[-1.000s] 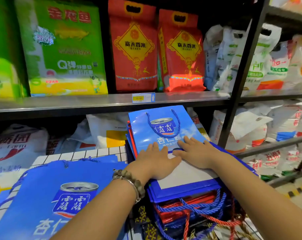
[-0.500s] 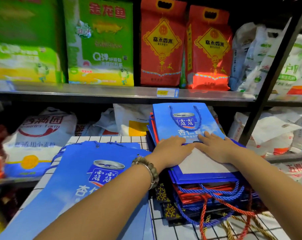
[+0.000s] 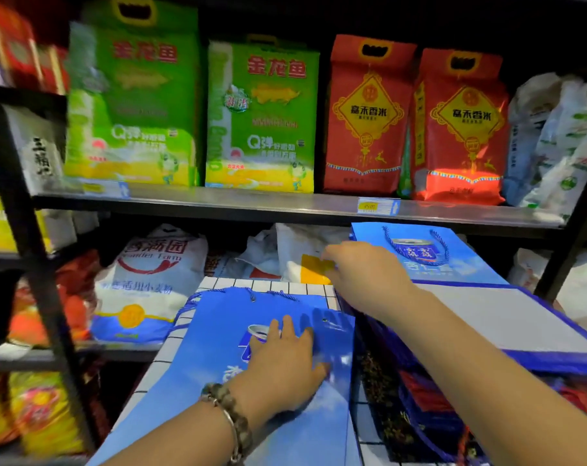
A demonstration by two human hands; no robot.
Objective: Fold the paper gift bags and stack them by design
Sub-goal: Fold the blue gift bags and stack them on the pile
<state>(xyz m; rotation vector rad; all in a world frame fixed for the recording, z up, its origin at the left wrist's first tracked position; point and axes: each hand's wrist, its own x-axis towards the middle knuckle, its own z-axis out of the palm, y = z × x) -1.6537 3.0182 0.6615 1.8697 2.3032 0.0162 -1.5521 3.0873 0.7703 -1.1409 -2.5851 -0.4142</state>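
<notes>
Beside the stack, the left hand is pressing a blue bag, fingers spread. The right hand, fingers too blurred to tell, is likely risking knocking the stack askew.

A white gridded surface carries a flat blue bag beside a stack of folded bags

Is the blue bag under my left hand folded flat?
Folded flat: the blue gift bag lies sheet-thin under the left hand.
</notes>
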